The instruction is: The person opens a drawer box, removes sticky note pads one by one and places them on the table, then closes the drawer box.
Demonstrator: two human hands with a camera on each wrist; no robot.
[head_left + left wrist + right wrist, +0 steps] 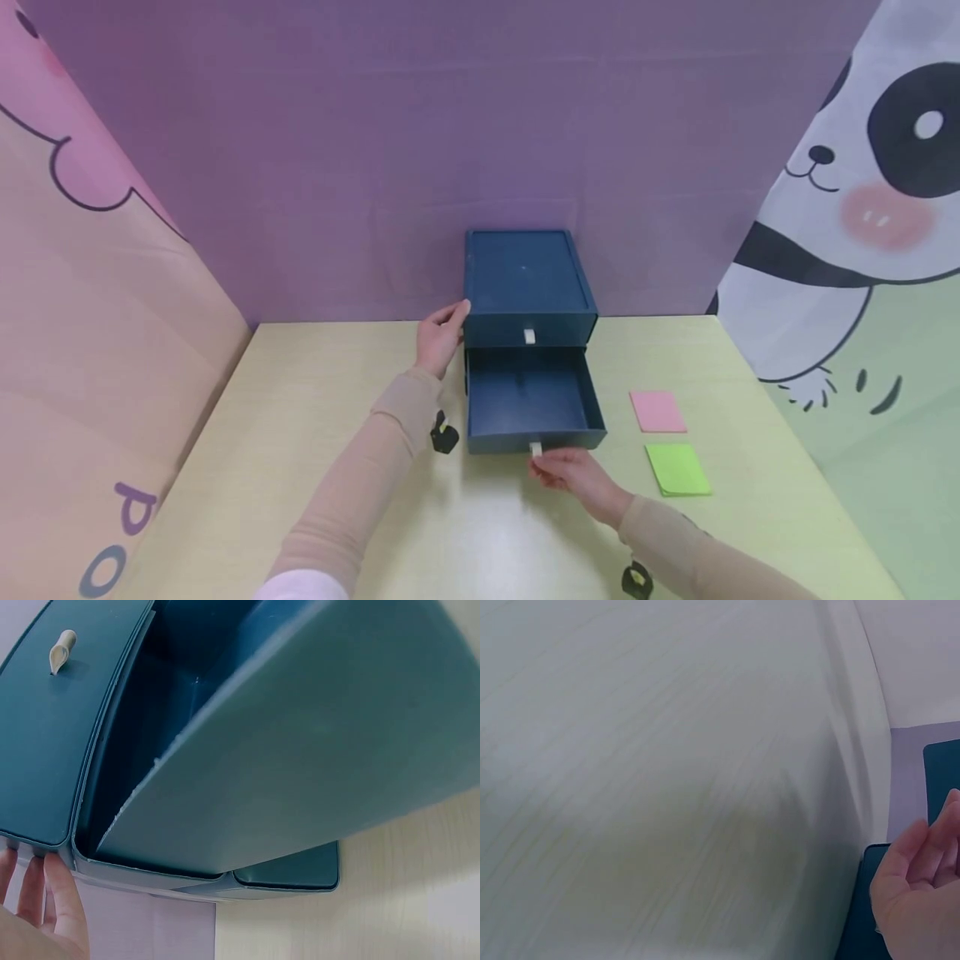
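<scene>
A dark blue drawer box (525,271) stands on the table against the back wall. Its top drawer (495,331) is closed and has a small white pull tab (529,337). Below it, a drawer (480,443) is pulled well out, and nothing lies in it. My left hand (441,337) rests on the box's left side near the top drawer, fingers fairly straight in the left wrist view. With thumb and fingers, my right hand (573,475) pinches the white pull tab (536,449) on the pulled-out drawer's front. In the right wrist view the tab is hidden.
To the right of the drawer box lie a pink sticky note pad (658,412) and a green sticky note pad (678,469). Behind the table (322,375) hangs a purple cloth (337,167). Printed cloths flank it on both sides.
</scene>
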